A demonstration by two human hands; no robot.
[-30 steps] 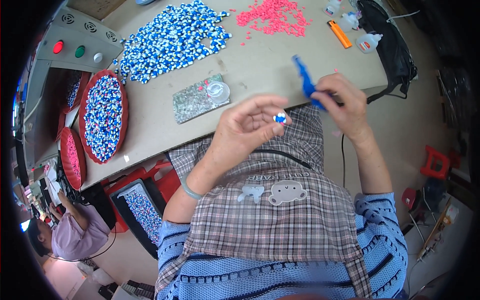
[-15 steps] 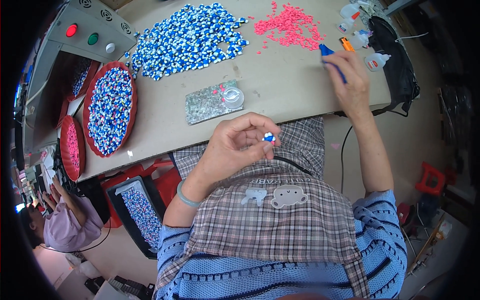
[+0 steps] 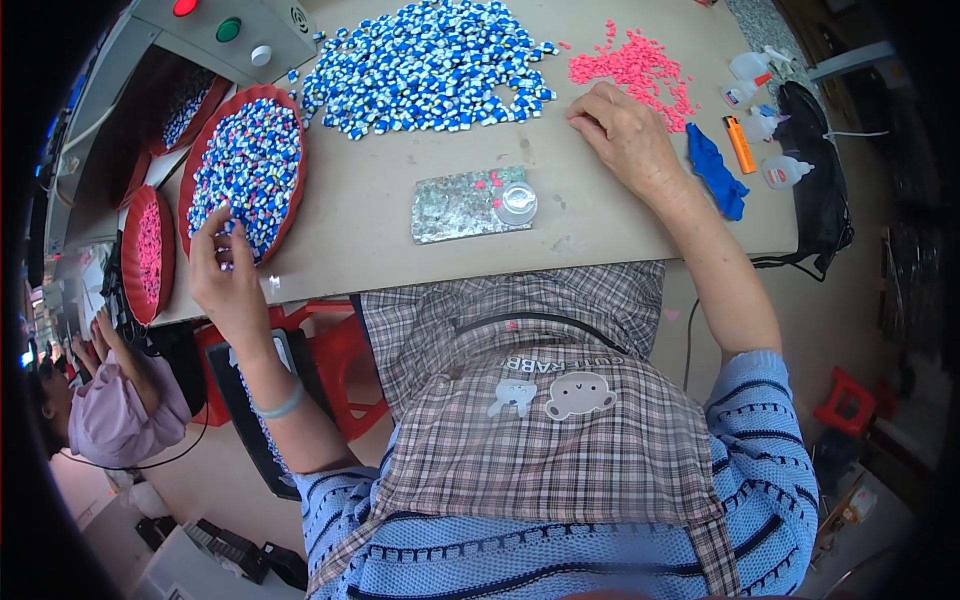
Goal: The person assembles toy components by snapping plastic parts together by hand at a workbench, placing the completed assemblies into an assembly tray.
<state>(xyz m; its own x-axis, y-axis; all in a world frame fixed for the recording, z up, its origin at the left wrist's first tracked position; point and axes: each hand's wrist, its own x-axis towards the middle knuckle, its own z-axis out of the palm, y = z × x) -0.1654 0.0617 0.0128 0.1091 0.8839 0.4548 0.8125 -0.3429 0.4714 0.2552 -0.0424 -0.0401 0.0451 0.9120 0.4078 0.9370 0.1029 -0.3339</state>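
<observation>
My left hand (image 3: 232,275) reaches over the near end of a red fluted tray (image 3: 299,190) heaped with small blue-and-white pieces. Its thumb and fingers are apart, with blue pieces visible between them. On the table, my right hand (image 3: 635,145) rests just short of a scatter of small pink pieces (image 3: 640,68). The fingers are bent and pressed together; whatever they pinch, if anything, is hidden. Beside that wrist lies a long, crumpled blue object (image 3: 714,172). Between my hands sits a glittery grey-green slab (image 3: 455,210), with a small clear round dish (image 3: 517,204) and a few pink bits on it.
A big pile of blue-and-white pieces (image 3: 430,65) covers the far table. At the right lie an orange lighter (image 3: 739,145), several white squeeze bottles (image 3: 785,171) and a black bag (image 3: 815,150). A smaller red tray (image 3: 130,245) and a grey machine (image 3: 260,25) stand left; a person (image 3: 130,410) sits beyond.
My left hand has moved from in front of my apron to the red tray on the left. My right hand has let go of the blue object and moved left toward the pink pieces.
</observation>
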